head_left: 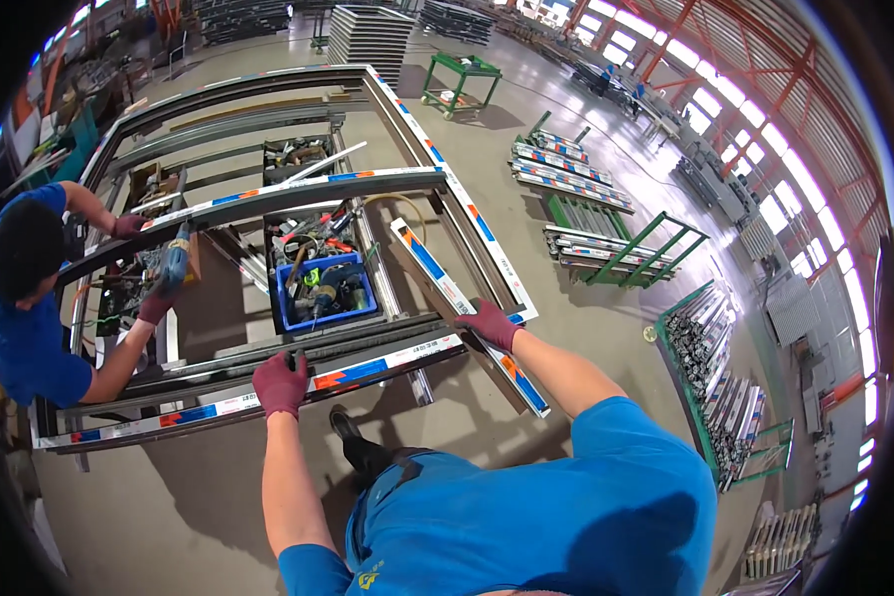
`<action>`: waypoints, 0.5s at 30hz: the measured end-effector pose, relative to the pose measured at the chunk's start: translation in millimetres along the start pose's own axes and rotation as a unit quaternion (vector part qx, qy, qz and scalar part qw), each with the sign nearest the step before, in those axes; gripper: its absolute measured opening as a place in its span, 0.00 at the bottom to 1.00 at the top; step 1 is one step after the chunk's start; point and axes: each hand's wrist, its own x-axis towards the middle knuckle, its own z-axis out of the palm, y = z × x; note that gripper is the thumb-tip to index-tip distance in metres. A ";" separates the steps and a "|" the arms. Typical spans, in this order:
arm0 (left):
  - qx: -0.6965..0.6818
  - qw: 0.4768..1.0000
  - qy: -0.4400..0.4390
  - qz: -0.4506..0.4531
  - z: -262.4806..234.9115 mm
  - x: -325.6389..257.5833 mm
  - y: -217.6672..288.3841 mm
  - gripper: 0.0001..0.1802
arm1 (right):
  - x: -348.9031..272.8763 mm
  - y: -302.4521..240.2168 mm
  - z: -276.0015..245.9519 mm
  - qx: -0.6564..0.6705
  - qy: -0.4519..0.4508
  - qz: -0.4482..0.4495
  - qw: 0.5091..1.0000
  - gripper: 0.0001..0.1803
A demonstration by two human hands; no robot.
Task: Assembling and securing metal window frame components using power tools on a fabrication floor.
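A large dark metal frame [387, 361], its edges covered with white, blue and orange protective film, lies across supports in front of me. My left hand [281, 382], in a dark red glove, is closed over its near rail. At the right corner, my right hand [489, 324], gloved alike, grips a loose profile bar [430, 260] with the same film. That bar slants across the corner, and its near end sticks out past the rail. A blue crate [293, 316] of tools, a drill among them, sits inside the frame outline.
At the left a co-worker in blue [32, 318] holds a power drill [175, 260] at the frame's middle bar. Green racks [626, 260] with profiles stand to the right, with a longer green rack [687, 397] nearer. A green trolley [464, 68] and stacked panels [368, 45] are behind.
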 end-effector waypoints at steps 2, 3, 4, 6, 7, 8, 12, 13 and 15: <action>0.018 0.999 0.038 0.011 7.8 -0.1 -4.9 0.24 | 2.2 2.2 1.7 -0.017 0.009 -0.010 1.000 0.34; 0.019 0.999 0.036 0.013 6.8 0.9 -3.6 0.24 | 1.2 2.1 1.7 -0.005 0.004 0.002 1.000 0.34; 0.020 0.999 0.024 0.009 5.8 2.3 -2.1 0.24 | 1.1 2.9 1.7 -0.003 0.005 0.004 1.000 0.34; 0.022 1.000 0.012 0.006 8.1 2.9 -3.6 0.25 | -0.4 0.7 0.7 -0.007 0.009 -0.003 1.000 0.33; 0.024 0.999 0.033 0.012 12.1 2.3 -6.7 0.25 | -4.4 -5.2 -1.0 0.007 0.003 0.002 1.000 0.32; 0.026 0.998 0.055 0.019 15.6 2.0 -9.8 0.25 | -2.9 -4.6 -0.1 0.008 0.003 0.003 1.000 0.32; 0.009 1.000 0.011 0.003 10.9 3.4 -6.7 0.25 | -3.6 -2.8 -0.7 0.017 0.001 -0.006 1.000 0.34; 0.015 0.999 0.042 0.010 12.3 0.3 -8.9 0.25 | -5.0 -6.8 -0.5 0.023 0.001 -0.011 1.000 0.35; 0.022 0.997 0.071 0.023 8.8 1.3 -6.1 0.25 | -7.7 -10.0 -2.0 0.013 0.004 -0.007 1.000 0.35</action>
